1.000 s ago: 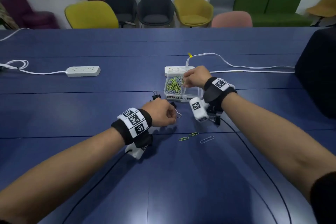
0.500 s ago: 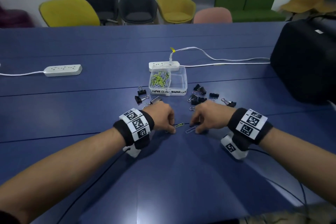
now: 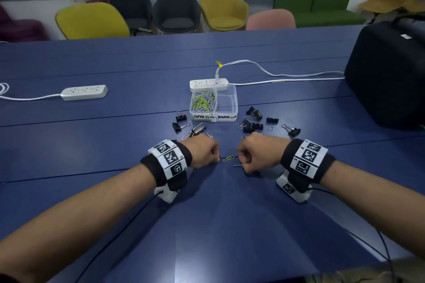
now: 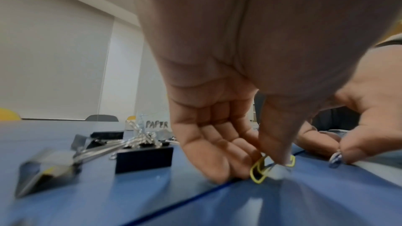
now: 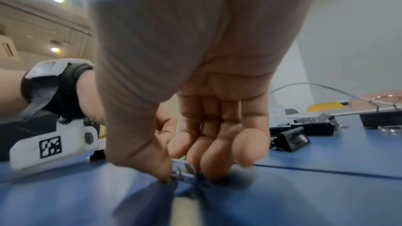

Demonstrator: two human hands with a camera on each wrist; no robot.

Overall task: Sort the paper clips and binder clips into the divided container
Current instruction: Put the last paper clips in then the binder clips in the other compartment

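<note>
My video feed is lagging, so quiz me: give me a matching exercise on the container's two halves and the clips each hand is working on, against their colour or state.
Things:
1. Left half of the container
2. Right half of the container
3. Paper clip at the left hand
4. Paper clip at the right hand

States:
A. Holds no clips
B. Yellow-green
C. Silvery
D. Holds a pile of paper clips

Pairs: 1-D, 2-A, 3-B, 4-C
</note>
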